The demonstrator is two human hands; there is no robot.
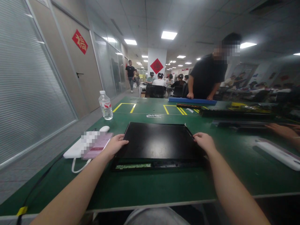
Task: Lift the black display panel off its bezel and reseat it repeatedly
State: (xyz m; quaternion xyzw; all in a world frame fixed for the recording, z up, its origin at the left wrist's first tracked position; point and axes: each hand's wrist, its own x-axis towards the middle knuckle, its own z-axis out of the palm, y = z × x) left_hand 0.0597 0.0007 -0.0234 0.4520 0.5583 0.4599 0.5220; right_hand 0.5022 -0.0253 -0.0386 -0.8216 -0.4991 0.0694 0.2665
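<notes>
A dark, glossy flat panel (159, 140), looking like a display screen, lies in front of me with its near edge over a black frame (180, 164). In that frame a green circuit strip (133, 166) shows along the near left side. My left hand (117, 144) grips the panel's left edge, thumb on top. My right hand (204, 142) pinches at the right edge, fingers closed around the rim. Fingers under the edges are hidden. Whether the panel rests in the frame or is lifted slightly, I cannot tell.
On the green table (145, 190), a water bottle (106, 105), a white power bank (82, 145) with cable and a pinkish phone-like item (100, 145) are left. Blue bar (192, 100) and dark strips (236, 112) lie far right. Another person's hand (281, 131) is right; a person (208, 75) leans opposite.
</notes>
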